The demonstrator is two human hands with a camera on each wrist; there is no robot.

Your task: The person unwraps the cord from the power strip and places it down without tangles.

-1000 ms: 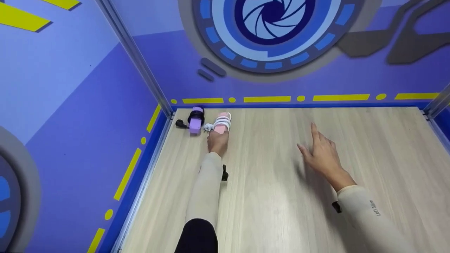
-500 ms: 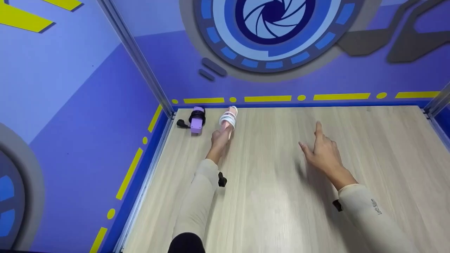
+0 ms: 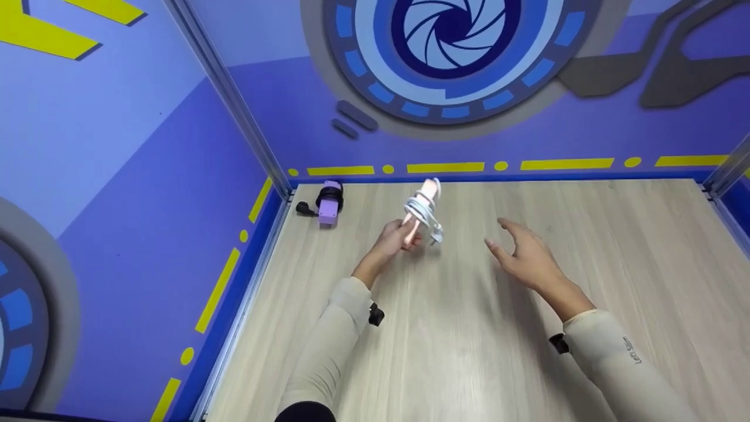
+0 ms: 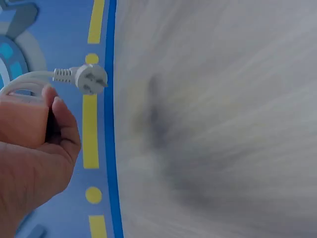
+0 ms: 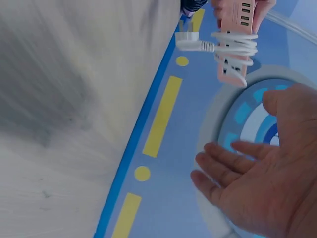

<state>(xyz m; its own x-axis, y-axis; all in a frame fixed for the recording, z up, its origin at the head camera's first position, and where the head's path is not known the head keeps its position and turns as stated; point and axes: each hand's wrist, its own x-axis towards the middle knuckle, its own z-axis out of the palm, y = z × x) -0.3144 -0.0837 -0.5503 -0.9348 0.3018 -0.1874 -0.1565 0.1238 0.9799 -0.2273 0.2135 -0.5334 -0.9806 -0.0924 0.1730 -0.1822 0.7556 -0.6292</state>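
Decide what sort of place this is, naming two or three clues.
Probably a purpose-built booth, perhaps for demonstrations. The clues: printed panels at the back and left, a metal post where they meet, and a wood-grain table set in their corner.

From my screen I see a pink power strip point(image 5: 232, 26) gripped at its near end by the left hand point(image 3: 391, 240), raised, far end slanting right. White cord point(image 5: 237, 45) wraps its middle; the white plug point(image 5: 187, 42) juts out on the right.
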